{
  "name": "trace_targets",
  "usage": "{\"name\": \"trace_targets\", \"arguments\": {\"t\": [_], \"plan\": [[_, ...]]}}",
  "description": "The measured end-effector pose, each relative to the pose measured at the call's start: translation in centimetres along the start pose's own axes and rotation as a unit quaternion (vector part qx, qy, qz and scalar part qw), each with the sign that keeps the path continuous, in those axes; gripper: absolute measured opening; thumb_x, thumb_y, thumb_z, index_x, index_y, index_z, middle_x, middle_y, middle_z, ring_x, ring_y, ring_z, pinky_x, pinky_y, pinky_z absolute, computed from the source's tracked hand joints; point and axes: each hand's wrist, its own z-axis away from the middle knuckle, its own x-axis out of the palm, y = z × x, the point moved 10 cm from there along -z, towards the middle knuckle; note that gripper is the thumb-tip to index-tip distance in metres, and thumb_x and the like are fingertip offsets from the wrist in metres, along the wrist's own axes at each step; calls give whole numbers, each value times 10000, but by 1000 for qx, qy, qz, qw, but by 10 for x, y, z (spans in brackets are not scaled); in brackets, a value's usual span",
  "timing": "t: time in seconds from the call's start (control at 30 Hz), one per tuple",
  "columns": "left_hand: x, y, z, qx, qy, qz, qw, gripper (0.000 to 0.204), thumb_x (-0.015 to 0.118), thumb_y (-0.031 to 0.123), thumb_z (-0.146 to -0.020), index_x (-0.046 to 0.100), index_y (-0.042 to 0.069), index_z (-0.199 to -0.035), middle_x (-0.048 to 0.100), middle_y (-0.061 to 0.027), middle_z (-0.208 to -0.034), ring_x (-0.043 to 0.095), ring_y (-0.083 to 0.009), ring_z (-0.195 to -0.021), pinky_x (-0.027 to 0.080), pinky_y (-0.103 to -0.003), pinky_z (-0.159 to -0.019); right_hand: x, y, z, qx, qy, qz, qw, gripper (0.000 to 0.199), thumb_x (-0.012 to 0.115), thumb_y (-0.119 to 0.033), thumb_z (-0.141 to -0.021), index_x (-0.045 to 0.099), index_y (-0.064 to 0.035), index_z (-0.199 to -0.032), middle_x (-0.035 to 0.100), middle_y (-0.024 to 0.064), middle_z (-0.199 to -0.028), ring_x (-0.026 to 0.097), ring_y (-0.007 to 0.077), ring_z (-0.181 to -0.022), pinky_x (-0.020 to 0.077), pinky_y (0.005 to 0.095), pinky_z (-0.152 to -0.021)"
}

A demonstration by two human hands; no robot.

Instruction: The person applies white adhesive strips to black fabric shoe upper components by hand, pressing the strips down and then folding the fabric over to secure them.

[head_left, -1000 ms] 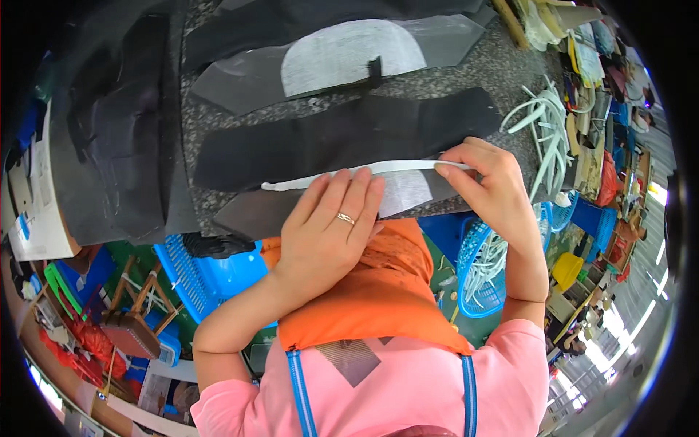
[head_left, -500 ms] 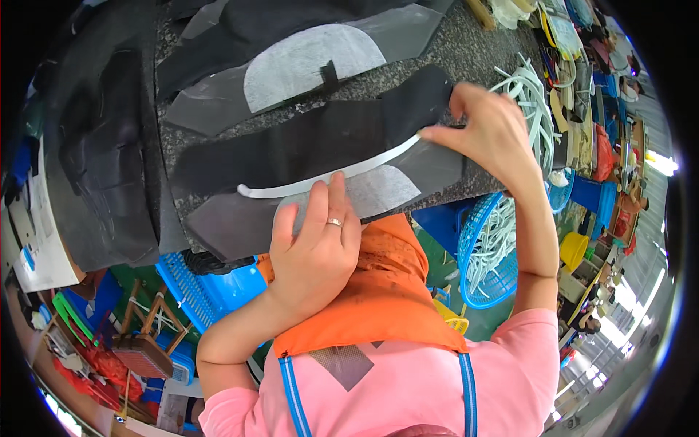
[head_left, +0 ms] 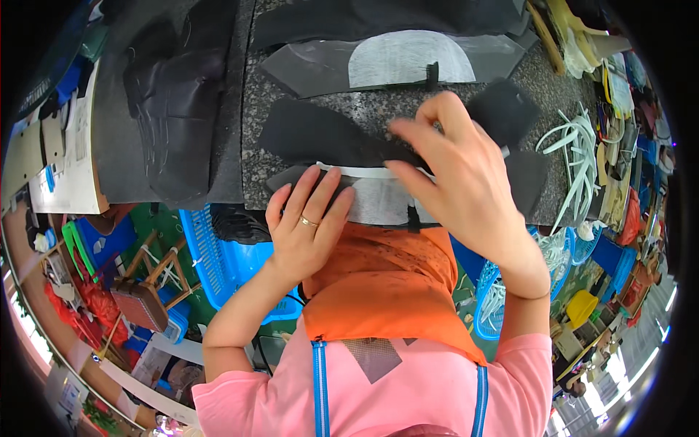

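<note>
Head view, looking down at a speckled grey stone worktop [head_left: 378, 109] whose near edge runs left to right just above the person's orange apron [head_left: 386, 291]. A dark mat [head_left: 171, 109] covers the left part of the top. Below the near edge stand a blue plastic crate [head_left: 218, 255] and, to the right, a blue round basket [head_left: 502, 291] with pale strips in it; a heap of white strips [head_left: 582, 153] lies near the right edge of the top, with clutter beyond it.

The workpiece is a black, curved fabric panel [head_left: 328, 135] with a thin white strip [head_left: 364, 172] along its lower edge. Its long axis runs left to right, roughly parallel to the near edge, and it lies just inside that edge. A second panel, grey with a white half-oval patch [head_left: 408, 58], lies farther back, also lengthwise left to right and apart from the first.

The left hand [head_left: 306, 226] rests flat on the panel's near-left part, fingers together and extended, holding nothing. The right hand [head_left: 459, 175] is above the panel's middle, blurred, fingers loosely spread; whether it pinches the strip cannot be told.

Bare stone shows between the two panels and to the right of the hands; the mat bounds the left side.
</note>
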Motion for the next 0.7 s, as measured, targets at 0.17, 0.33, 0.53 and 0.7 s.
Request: {"name": "trace_targets", "arguments": {"t": [0.17, 0.33, 0.53, 0.7], "plan": [[0, -6, 0, 12, -15, 35, 999, 278, 663, 111, -835, 667, 113, -1113, 621, -142, -1300, 592, -311, -1217, 405, -438, -1009, 25, -42, 47, -247, -41, -79, 965, 274, 653, -95, -770, 679, 13, -1020, 656, 151, -1217, 644, 301, -1094, 520, 432, -963], [-9, -59, -14, -239, -9, 386, 891, 763, 678, -122, -758, 371, 10, -1444, 371, -194, -1527, 478, -346, -1316, 487, -429, -1021, 43, -45, 59, -335, -97, 69, 935, 319, 623, -94, -807, 661, 50, -1089, 633, 170, -1241, 633, 300, -1119, 560, 404, -916], [-17, -36, -25, 41, -125, 171, 976, 704, 740, 1, -646, 565, 46, -1326, 592, -141, -1345, 627, -306, -1147, 500, -436, -972, 52, -42, 33, -229, -187, 4, 955, 247, 603, -159, -801, 658, 11, -971, 632, 113, -1273, 616, 227, -995, 564, 318, -786], [-25, -48, -25, 16, -237, -14, 971, 733, 817, 165, -554, 627, 46, -1252, 593, -96, -1333, 552, -324, -1228, 397, -505, -1063, 46, -37, 38, -219, -134, 2, 967, 191, 611, -183, -754, 655, -30, -860, 620, 140, -1295, 586, 215, -1012, 540, 355, -813]]}}
